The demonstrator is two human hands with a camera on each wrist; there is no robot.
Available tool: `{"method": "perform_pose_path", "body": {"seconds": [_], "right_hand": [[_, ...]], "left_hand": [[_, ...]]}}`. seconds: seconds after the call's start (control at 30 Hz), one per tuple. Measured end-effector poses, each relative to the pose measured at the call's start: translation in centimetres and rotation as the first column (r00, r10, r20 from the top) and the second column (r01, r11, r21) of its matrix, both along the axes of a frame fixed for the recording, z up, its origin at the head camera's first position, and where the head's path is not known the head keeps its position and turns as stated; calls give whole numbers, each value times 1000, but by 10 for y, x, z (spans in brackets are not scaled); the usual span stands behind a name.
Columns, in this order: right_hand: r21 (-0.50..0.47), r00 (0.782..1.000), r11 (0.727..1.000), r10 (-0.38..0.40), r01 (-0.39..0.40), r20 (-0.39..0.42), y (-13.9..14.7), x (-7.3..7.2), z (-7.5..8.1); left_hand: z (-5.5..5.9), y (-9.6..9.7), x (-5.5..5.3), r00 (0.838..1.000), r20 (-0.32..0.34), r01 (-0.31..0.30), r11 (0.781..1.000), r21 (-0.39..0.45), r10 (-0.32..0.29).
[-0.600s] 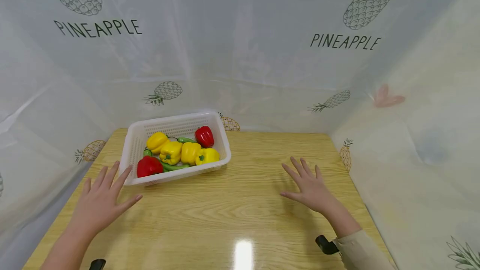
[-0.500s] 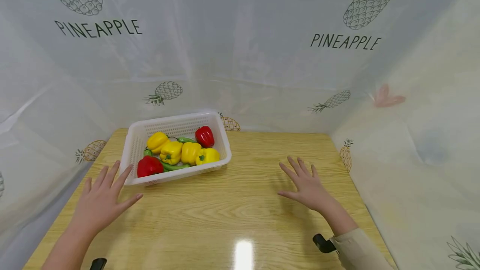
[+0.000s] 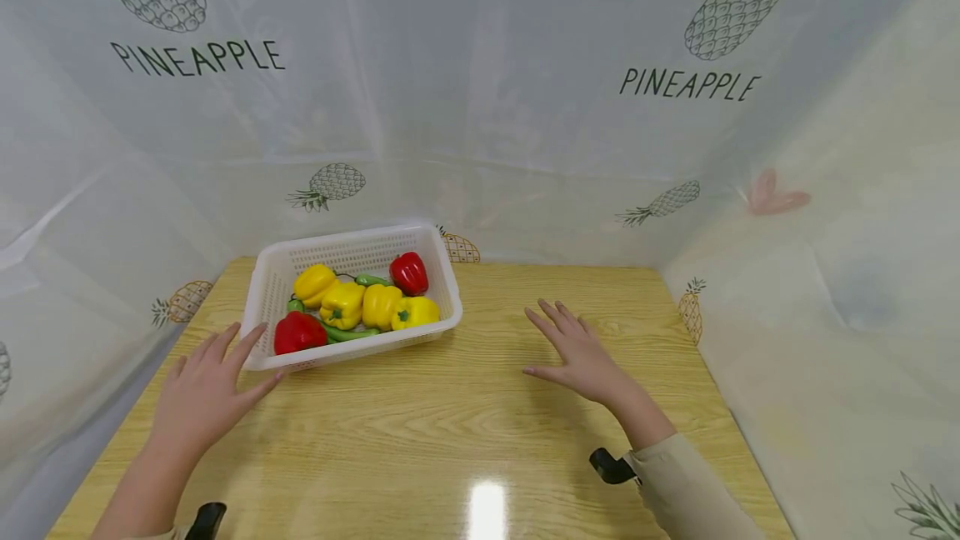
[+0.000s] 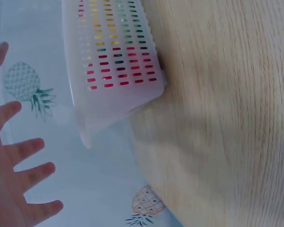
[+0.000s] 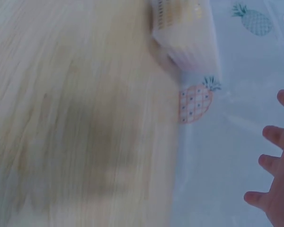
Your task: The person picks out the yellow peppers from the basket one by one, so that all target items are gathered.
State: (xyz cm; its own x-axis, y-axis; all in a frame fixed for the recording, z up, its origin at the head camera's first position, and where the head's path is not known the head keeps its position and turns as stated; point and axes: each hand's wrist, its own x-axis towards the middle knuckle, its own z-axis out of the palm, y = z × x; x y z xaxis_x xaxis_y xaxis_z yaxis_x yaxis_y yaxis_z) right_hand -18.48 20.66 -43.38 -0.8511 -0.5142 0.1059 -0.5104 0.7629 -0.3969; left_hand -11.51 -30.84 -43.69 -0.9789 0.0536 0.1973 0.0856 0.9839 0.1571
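Observation:
Fingers spread, my left hand is at the near left corner of a white plastic basket; in the left wrist view a gap shows between the fingers and the basket. The right hand, also with fingers apart, hovers over the table to the right of the basket and holds nothing. Inside the basket lie several yellow bell peppers, a red bell pepper at the near left, another red bell pepper at the far right, and slim green peppers partly hidden among them.
A wooden table carries the basket at its far left. Pale plastic sheeting printed with pineapples stands behind the table and along both sides. Each wrist wears a small black device.
The right hand has moved left and slightly away from me, toward the basket. My left hand has shifted only a little, its thumb rising slightly. Basket and peppers have stayed put.

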Motion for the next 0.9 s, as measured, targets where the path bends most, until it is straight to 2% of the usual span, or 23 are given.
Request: {"method": "perform_pose_path", "body": {"seconds": [0.17,0.37,0.6,0.73,0.83,0.9], "right_hand": [[-49,999,999,25,-24,32,-16,-6,7],[-136,990,990,64,-47,123,-35,-14,15],[-187,978,980,101,-66,185,-56,-23,16],[-236,971,967,142,-95,190,-67,-28,17],[-272,965,956,170,-112,198,-76,-30,18],[-288,962,950,183,-121,203,-81,-32,18]], "left_hand": [[0,0,-3,998,50,-50,995,86,46],[-3,-5,-2,994,81,-92,978,186,79],[-8,-7,0,982,144,-155,960,232,124],[-14,-6,-1,979,163,-167,933,318,119],[-18,-5,-2,979,160,-178,902,394,123],[-21,-5,-2,978,156,-192,873,449,135]]}}
